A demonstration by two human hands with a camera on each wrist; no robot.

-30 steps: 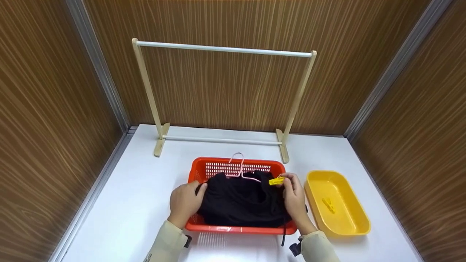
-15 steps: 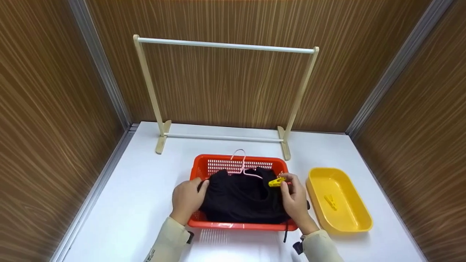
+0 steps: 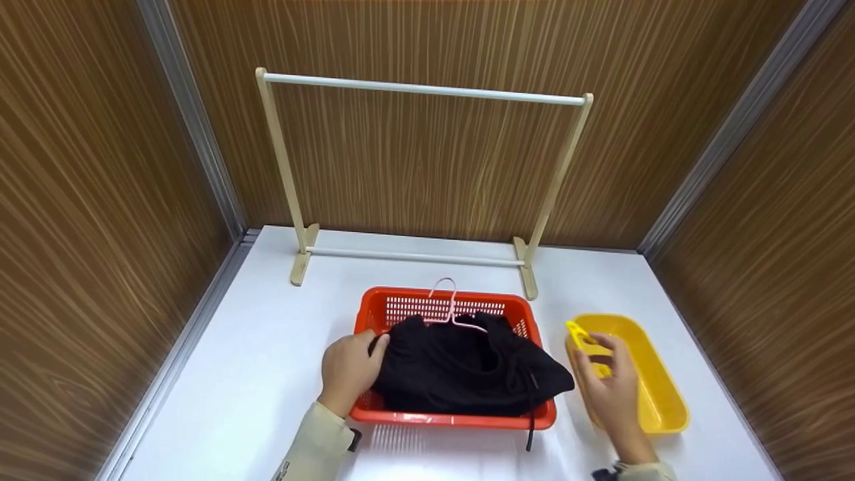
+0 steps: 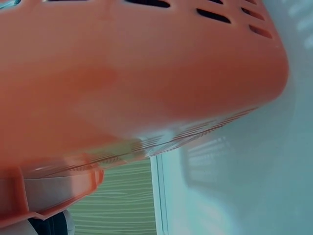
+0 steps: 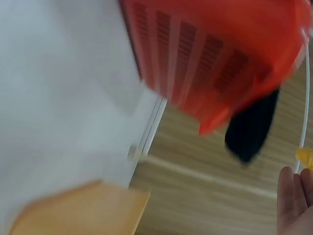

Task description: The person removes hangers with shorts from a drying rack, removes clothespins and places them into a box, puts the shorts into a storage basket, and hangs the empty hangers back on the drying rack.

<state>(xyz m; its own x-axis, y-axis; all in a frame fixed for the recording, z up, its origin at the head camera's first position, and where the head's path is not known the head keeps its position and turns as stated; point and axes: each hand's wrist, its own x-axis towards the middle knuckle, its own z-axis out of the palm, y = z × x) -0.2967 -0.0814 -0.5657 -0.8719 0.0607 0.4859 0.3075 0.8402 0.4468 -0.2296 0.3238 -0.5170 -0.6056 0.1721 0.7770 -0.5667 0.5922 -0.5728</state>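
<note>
A black garment [image 3: 461, 374] with a drawstring lies in a red plastic basket [image 3: 454, 421], a pink hanger [image 3: 453, 307] sticking up from its neck opening. At the basket's left side, my left hand [image 3: 351, 371] pinches the garment's edge between thumb and fingers. My right hand [image 3: 616, 391] is over the yellow tray [image 3: 658, 374], pinching a yellow clothespin [image 3: 578, 333] at its fingertips. A second yellow clothespin [image 3: 601, 370] lies in the tray, partly hidden by that hand. In the right wrist view, the held clothespin [image 5: 305, 156] shows at the right edge.
Behind the basket stands a small garment rack with a white top bar [image 3: 421, 89] and wooden legs. Wood-patterned walls [image 3: 427, 167] enclose the white table [image 3: 234, 347] at the back and sides. Bare tabletop shows left of the basket.
My right hand has moved right, off the garment and over the tray, carrying the clothespin. The garment's right end now hangs over the basket's rim. My left hand keeps its hold.
</note>
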